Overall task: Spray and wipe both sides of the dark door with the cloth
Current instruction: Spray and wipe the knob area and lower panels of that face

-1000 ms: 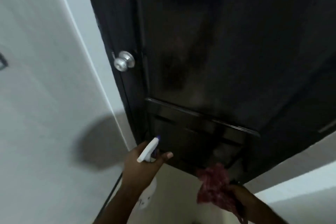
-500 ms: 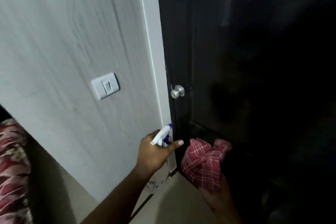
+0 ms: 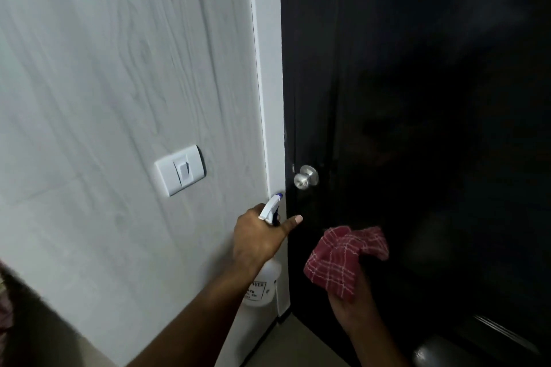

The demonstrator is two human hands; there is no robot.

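gripping the spray bottle (image 3: 269, 250) in your left hand (image 3: 256, 240) and the bunched checked cloth (image 3: 343, 259) in your right hand (image 3: 354, 301), aim at the dark door (image 3: 417, 128) at 1 o'clock, then wipe below the knob (image 3: 306, 177).

A home interior: dark door (image 3: 417, 98), knob (image 3: 306, 177), wall light switch (image 3: 180, 170).

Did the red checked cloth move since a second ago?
Yes. The red checked cloth rose from under the dark door's bottom edge up to its face, nearer the round silver doorknob.
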